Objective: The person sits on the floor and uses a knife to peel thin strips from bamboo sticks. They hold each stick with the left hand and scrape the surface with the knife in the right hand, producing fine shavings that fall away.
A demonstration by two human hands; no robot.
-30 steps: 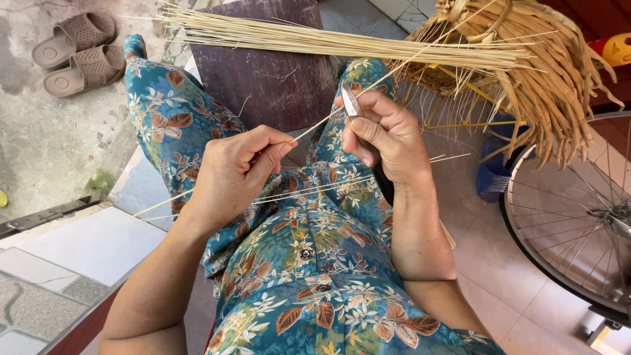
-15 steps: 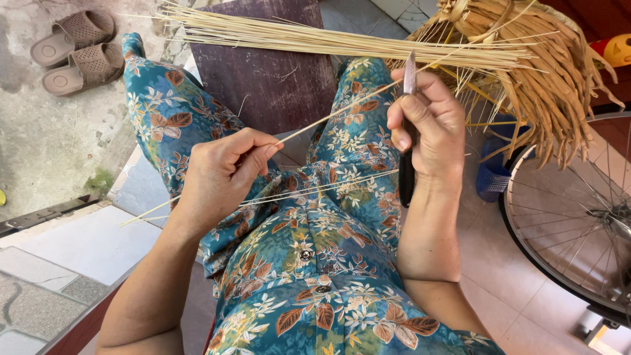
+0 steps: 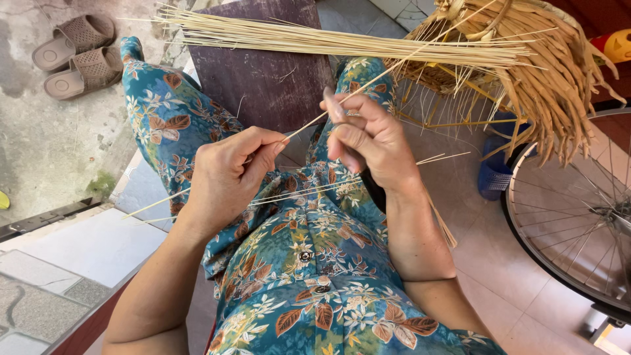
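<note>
I sit in blue floral clothes with a thin bamboo strip (image 3: 368,82) running slantwise over my lap. My left hand (image 3: 227,177) pinches this strip between thumb and fingers. My right hand (image 3: 368,138) sits just to its right, closed on a dark-handled knife (image 3: 373,192) and touching the same strip; the blade is mostly hidden by the fingers. More loose strips (image 3: 309,189) lie across my thighs under both hands. A long bundle of strips (image 3: 315,39) rests on a dark board (image 3: 263,79) beyond my knees.
A half-woven straw basket (image 3: 545,72) with loose ends stands at the upper right. A bicycle wheel (image 3: 578,217) is at the right, next to a small blue plastic basket (image 3: 491,174). A pair of sandals (image 3: 72,56) lies on the concrete at the upper left.
My right hand rose up and right along the strip with the knife, then came back down close to my left hand. The left hand stayed pinched on the strip.
</note>
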